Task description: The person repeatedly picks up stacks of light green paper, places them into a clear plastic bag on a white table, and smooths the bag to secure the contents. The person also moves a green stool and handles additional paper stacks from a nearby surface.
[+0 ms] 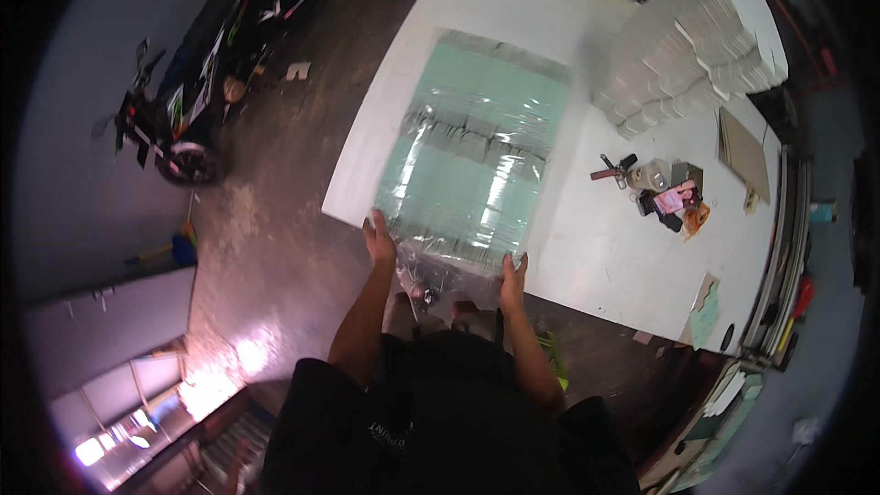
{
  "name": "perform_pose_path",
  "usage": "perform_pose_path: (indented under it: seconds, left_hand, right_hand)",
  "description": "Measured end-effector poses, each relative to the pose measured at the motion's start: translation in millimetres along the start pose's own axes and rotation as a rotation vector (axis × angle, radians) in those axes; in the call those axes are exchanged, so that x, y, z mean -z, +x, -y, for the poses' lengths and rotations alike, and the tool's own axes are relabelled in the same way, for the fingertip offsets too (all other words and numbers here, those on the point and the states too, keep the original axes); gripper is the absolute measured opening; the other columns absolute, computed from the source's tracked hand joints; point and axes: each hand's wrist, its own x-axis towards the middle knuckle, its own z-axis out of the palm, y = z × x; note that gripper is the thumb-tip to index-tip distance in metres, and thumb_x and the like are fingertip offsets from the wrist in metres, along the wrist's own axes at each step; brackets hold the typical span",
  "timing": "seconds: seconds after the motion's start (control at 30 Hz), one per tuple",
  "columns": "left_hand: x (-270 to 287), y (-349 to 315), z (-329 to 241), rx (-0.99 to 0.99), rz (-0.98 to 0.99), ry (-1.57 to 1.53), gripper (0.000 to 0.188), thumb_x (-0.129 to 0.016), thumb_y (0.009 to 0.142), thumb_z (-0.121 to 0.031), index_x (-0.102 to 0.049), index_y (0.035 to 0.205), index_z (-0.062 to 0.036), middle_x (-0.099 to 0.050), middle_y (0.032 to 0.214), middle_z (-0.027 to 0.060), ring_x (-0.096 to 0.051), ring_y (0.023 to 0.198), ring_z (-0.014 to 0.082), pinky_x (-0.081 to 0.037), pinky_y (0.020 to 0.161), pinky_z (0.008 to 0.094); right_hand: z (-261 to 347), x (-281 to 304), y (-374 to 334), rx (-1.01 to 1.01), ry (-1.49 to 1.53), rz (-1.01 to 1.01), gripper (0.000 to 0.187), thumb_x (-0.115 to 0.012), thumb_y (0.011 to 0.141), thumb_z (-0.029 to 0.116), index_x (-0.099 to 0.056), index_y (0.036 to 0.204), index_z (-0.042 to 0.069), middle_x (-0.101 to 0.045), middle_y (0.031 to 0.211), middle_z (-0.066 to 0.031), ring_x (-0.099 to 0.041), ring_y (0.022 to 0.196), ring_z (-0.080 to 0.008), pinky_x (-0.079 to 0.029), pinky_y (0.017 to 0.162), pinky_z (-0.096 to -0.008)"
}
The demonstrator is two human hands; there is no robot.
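A long pack of pale green card pieces, wrapped in shiny clear plastic, lies on the white table in front of me. Its near end reaches the table's front edge, where loose plastic film hangs slightly over. My left hand grips the pack's near left corner, some fingers showing along the side. At the near right corner my right hand holds on in the same way, fingertips pointing up. The undersides of both hands are hidden.
Tall stacks of white die-cut card stand at the table's far right. Keys, a clear cup and small packets lie right of the pack. Brown board lies near the right edge. A motorcycle stands far left.
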Motion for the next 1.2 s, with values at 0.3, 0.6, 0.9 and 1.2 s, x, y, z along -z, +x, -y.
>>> perform_pose_path:
  seconds: [0.3,0.6,0.9,1.2]
  left_hand:
    - [126,-44,43,0.054,0.177,0.292,0.043,-0.075,0.091,-0.043,-0.075,0.099,-0.0012,-0.072,0.078,0.0134,-0.069,0.068,0.0252,-0.052,0.065,0.0395]
    - [101,-62,124,-0.082,0.129,0.680,0.095,-0.082,0.078,-0.048,-0.041,0.153,-0.0085,-0.064,0.132,0.0208,-0.061,0.125,0.0399,-0.050,0.105,0.0450]
    - [115,-39,40,-0.015,-0.071,0.238,0.038,-0.072,0.090,-0.035,-0.069,0.117,-0.0077,-0.074,0.090,0.0183,-0.072,0.084,0.0394,-0.058,0.078,0.0473]
    - [187,-29,62,0.055,0.114,0.576,0.042,-0.062,0.094,-0.042,-0.066,0.121,-0.0092,-0.073,0.105,0.0233,-0.070,0.097,0.0448,-0.056,0.086,0.0538]
  right_hand:
    - [-10,112,-48,-0.230,-0.219,0.113,0.067,-0.077,0.095,0.024,-0.041,0.146,-0.001,-0.069,0.106,-0.0191,-0.071,0.075,-0.0239,-0.061,0.067,-0.0357]
    - [-51,-20,-73,0.197,-0.615,-0.010,0.077,-0.080,0.088,0.037,-0.046,0.137,-0.011,-0.058,0.132,-0.0291,-0.051,0.133,-0.0449,-0.047,0.110,-0.0483]
    - [-44,10,-83,0.593,-0.995,-0.514,0.042,-0.062,0.097,0.035,-0.066,0.089,-0.006,-0.068,0.078,-0.0290,-0.066,0.074,-0.0524,-0.053,0.067,-0.0568]
    - [-89,131,-142,0.308,-1.346,0.032,0.035,-0.065,0.092,0.031,-0.074,0.090,-0.003,-0.071,0.081,-0.0277,-0.072,0.078,-0.0466,-0.056,0.072,-0.0521]
